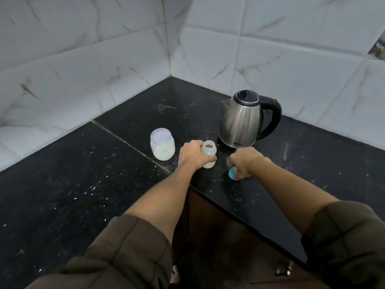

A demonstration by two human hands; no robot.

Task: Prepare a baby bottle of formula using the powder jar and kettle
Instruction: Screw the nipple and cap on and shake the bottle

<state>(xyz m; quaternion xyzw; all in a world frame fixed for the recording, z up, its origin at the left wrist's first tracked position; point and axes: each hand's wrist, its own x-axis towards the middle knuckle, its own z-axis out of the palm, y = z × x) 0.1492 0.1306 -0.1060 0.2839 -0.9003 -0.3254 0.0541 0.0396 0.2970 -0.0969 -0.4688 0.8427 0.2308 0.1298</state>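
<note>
A small translucent baby bottle (pixel 209 153) stands upright and uncapped on the black counter (pixel 83 184). My left hand (pixel 190 155) grips its body from the left. My right hand (pixel 244 161) holds the bottle's teal cap (pixel 232 173) low over the counter, just right of the bottle. An open glass powder jar (pixel 162 143) with white powder stands left of the bottle. The steel kettle (pixel 242 119), with a black lid and handle, stands behind the bottle, lid down.
White marble-look tiled walls (pixel 104 69) meet in a corner behind the counter. The counter's inner edge (pixel 239 222) drops to a dark floor between my arms. White specks are scattered on the counter surface.
</note>
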